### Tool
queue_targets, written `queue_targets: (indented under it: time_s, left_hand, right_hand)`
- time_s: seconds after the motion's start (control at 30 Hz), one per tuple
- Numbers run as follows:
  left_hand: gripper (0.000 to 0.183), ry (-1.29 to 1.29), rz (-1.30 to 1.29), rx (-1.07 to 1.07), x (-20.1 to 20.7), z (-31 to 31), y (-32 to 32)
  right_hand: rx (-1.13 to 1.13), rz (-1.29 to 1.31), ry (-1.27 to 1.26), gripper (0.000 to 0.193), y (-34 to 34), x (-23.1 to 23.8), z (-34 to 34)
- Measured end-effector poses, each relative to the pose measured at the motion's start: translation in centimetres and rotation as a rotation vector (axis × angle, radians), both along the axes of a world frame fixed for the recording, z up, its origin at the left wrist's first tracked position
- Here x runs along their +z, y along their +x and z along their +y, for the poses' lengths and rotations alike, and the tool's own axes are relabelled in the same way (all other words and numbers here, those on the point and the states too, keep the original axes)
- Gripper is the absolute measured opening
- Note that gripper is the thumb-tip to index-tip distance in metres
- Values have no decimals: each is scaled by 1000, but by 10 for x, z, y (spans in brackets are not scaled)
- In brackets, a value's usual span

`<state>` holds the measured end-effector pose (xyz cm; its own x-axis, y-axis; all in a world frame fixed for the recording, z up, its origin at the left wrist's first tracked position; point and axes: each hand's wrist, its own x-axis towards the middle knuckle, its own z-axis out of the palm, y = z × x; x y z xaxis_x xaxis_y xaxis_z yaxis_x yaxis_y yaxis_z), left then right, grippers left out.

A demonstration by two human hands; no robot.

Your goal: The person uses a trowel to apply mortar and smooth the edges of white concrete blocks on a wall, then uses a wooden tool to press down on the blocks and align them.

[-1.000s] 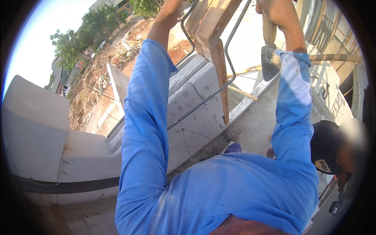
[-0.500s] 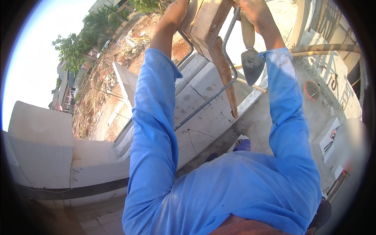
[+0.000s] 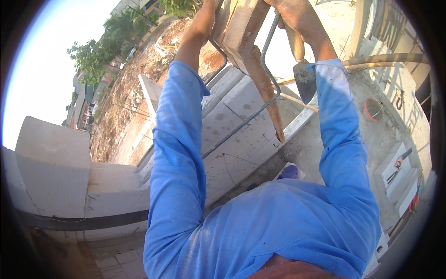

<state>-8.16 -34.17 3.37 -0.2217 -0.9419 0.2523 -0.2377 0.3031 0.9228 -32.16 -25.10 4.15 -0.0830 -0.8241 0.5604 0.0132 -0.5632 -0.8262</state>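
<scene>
Both arms reach up to a thick wooden post (image 3: 245, 28) at the top of the view. My left hand (image 3: 205, 21) is against the post's left side, beside a bent steel rod (image 3: 241, 124); its fingers are hidden or cut off by the frame. My right hand (image 3: 297, 17) is closed round the wooden handle of a pointed trowel (image 3: 305, 83), whose blade hangs down beside my sleeve. Its fingertips lie near the top of the rod's right arm. A rough, tapering strip of wood (image 3: 265, 90) slants down below the post, next to the rod.
A low wall of pale blocks (image 3: 246, 100) runs below the post. More big blocks (image 3: 53, 165) stand at left. On the right are a bucket (image 3: 373, 109), a hose (image 3: 385, 58) and a white block with tools (image 3: 395, 168). Rubble ground (image 3: 118, 116) lies beyond the wall.
The trowel has swung slightly right, its blade now partly behind my right cuff. My right hand has moved a little at the rod's top. The view has shifted slightly; both arms remain raised.
</scene>
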Motion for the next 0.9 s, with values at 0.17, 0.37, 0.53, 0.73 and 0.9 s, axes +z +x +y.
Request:
queue_targets:
  time_s: [0.17, 0.37, 0.53, 0.73, 0.9]
  left_hand:
    - [79, 63, -23, 272, 12, 17, 1]
    - [31, -496, -33, 480, 22, 151, -18]
    - [45, -666, -385, 78, -54, 275, -64]
    - [70, -572, -424, 185, -71, 304, -80]
    - [52, -718, -579, 384, -68, 316, -54]
  right_hand:
    - [-54, 44, 27, 42, -8, -8, -9]
    - [-120, 27, -38, 47, -62, -39, 10]
    - [468, -365, -150, 41, -51, -24, 88]
    - [576, -549, -242, 29, 7, -22, 143]
    - [626, -700, -196, 22, 32, -24, 146]
